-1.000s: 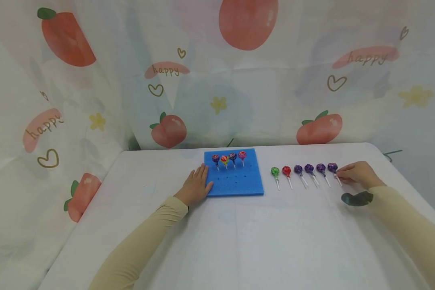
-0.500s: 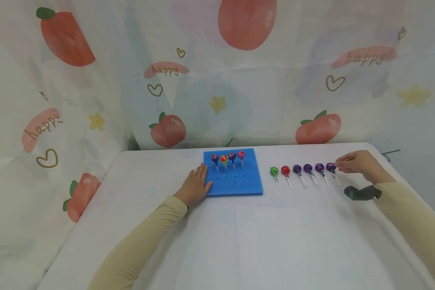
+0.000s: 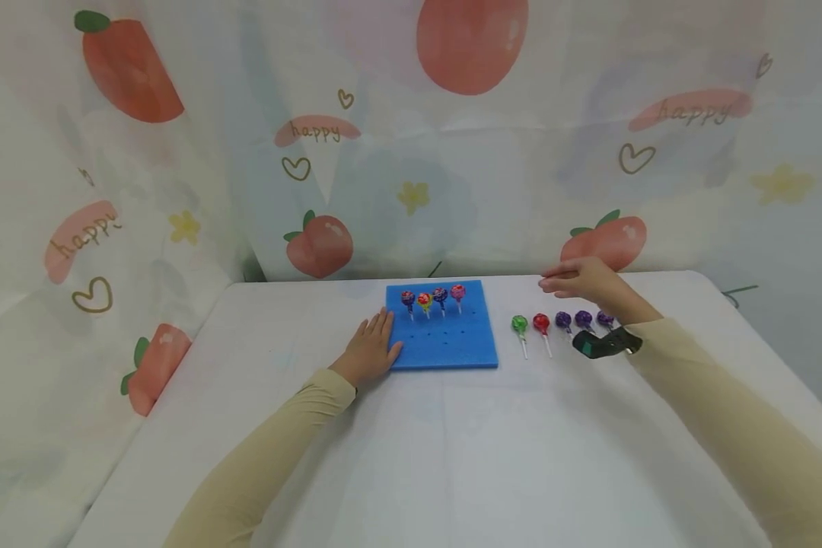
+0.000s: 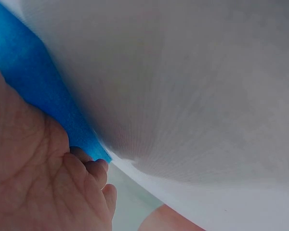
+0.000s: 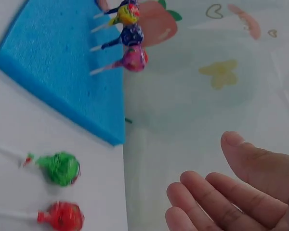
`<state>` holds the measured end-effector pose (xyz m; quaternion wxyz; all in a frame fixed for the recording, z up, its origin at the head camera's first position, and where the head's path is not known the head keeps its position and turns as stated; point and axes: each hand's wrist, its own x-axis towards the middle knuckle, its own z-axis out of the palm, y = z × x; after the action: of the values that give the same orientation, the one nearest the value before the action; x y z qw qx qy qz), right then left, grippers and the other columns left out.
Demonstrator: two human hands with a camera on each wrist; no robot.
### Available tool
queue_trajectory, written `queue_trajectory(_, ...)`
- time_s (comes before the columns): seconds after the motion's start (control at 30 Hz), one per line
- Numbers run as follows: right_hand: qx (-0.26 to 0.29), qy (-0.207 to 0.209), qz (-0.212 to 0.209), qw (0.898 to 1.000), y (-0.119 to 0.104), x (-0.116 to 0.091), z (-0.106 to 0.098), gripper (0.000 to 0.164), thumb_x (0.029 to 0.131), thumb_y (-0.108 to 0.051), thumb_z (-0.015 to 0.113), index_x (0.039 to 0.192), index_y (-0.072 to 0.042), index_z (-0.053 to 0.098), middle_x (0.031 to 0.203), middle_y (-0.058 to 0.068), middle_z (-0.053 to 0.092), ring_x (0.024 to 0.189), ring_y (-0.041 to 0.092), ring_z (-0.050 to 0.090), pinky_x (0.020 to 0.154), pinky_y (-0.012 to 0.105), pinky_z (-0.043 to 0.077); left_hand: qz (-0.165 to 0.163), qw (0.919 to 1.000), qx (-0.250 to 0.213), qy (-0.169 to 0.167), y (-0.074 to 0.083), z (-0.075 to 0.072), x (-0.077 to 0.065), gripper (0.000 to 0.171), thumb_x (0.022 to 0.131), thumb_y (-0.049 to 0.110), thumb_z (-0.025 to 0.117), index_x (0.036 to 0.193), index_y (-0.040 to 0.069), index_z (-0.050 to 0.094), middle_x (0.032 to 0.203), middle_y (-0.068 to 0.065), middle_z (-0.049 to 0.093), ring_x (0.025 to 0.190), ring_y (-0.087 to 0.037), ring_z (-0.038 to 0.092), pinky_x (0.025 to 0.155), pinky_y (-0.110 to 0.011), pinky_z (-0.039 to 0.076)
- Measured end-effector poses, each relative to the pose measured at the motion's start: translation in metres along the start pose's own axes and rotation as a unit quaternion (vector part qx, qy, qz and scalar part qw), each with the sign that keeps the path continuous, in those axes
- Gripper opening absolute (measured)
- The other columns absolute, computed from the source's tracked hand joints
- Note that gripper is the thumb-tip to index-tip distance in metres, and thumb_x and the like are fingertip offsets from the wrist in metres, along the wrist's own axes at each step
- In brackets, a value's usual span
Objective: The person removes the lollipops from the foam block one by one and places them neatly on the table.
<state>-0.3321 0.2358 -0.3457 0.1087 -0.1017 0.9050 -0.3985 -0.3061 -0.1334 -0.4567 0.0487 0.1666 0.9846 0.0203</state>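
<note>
My left hand (image 3: 366,355) rests with extended fingers on the left edge of a blue foam board (image 3: 445,356). Several lollipops stand upright in a row toward the board's far side, among them a yellow-and-red lollipop (image 3: 424,301) and a pink lollipop (image 5: 135,59). My right hand (image 3: 584,278) is raised above the row of lollipops lying right of the board, palm bare and thumb apart from the fingers in the right wrist view. In that row lie a green lollipop (image 3: 519,325), a red lollipop (image 3: 541,323) and purple lollipops (image 3: 563,320), partly covered by the wrist device and forearm.
Small holes dot the near part of the board. A dark device (image 3: 601,344) hangs at the right wrist, over the lollipop sticks. The white table (image 3: 445,457) ends at a patterned curtain (image 3: 507,198) behind it.
The right hand has left the rightmost purple lollipop and moved left and up, holding nothing; its forearm now covers that end of the row. The left hand stays on the board.
</note>
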Motion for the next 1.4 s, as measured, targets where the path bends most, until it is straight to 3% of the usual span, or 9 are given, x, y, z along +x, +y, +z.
queue_trajectory(0.17, 0.071, -0.040, -0.006, 0.997, -0.016, 0.021, 0.032, 0.053, 0.095, -0.024, 0.056, 0.137, 0.005, 0.041, 0.135, 0.027, 0.050, 0.126, 0.040, 0.048, 0.102, 0.046, 0.041, -0.002, 1.0000, 0.000, -0.001, 0.001, -0.002, 0.000, 0.067, 0.100, 0.040, 0.035, 0.149, -0.001, 0.016, 0.157, -0.018, 0.017, 0.146, -0.028, 0.017, 0.119, -0.044, 0.017)
queue_trajectory(0.47, 0.183, -0.040, 0.029, 0.982, -0.014, 0.053, 0.092, 0.057, 0.095, -0.023, 0.055, 0.143, 0.001, 0.035, 0.144, 0.024, 0.042, 0.133, 0.036, 0.042, 0.109, 0.044, 0.036, -0.007, 1.0000, 0.000, 0.000, 0.003, -0.002, 0.002, 0.067, 0.100, 0.040, 0.036, 0.149, -0.001, 0.017, 0.157, -0.017, 0.017, 0.146, -0.028, 0.018, 0.119, -0.044, 0.017)
queue_trajectory(0.63, 0.207, -0.027, 0.028, 0.978, -0.007, 0.063, 0.115, 0.058, 0.094, -0.022, 0.057, 0.143, -0.001, 0.035, 0.145, 0.021, 0.041, 0.135, 0.034, 0.040, 0.110, 0.043, 0.034, -0.006, 1.0000, 0.001, -0.001, 0.003, -0.002, 0.001, 0.066, 0.100, 0.040, 0.036, 0.149, -0.001, 0.016, 0.157, -0.018, 0.017, 0.146, -0.028, 0.018, 0.119, -0.044, 0.017)
queue_trajectory(0.8, 0.199, 0.002, 0.022, 0.980, -0.001, 0.073, 0.131, 0.055, 0.093, -0.021, 0.058, 0.142, -0.003, 0.038, 0.141, 0.018, 0.048, 0.136, 0.032, 0.039, 0.113, 0.044, 0.030, -0.007, 1.0000, 0.003, -0.002, 0.002, -0.002, 0.001, 0.066, 0.100, 0.040, 0.036, 0.149, -0.001, 0.016, 0.157, -0.018, 0.017, 0.146, -0.028, 0.018, 0.119, -0.043, 0.017)
queue_trajectory(0.93, 0.163, 0.018, 0.005, 0.986, 0.001, 0.079, 0.139, 0.054, 0.093, -0.018, 0.059, 0.140, -0.001, 0.040, 0.137, 0.020, 0.051, 0.132, 0.032, 0.044, 0.112, 0.044, 0.031, -0.011, 0.9999, 0.003, -0.002, 0.001, -0.001, 0.001, 0.067, 0.100, 0.040, 0.036, 0.149, -0.001, 0.016, 0.157, -0.017, 0.016, 0.146, -0.028, 0.018, 0.119, -0.043, 0.017)
queue_trajectory(1.4, 0.099, 0.038, -0.008, 0.994, 0.001, 0.083, 0.140, 0.037, 0.094, -0.018, 0.057, 0.126, 0.001, 0.058, 0.125, 0.021, 0.060, 0.124, 0.033, 0.052, 0.106, 0.045, 0.040, -0.007, 1.0000, 0.007, 0.000, 0.000, 0.001, 0.002, 0.067, 0.100, 0.040, 0.036, 0.149, -0.001, 0.017, 0.157, -0.018, 0.017, 0.146, -0.029, 0.019, 0.119, -0.044, 0.017)
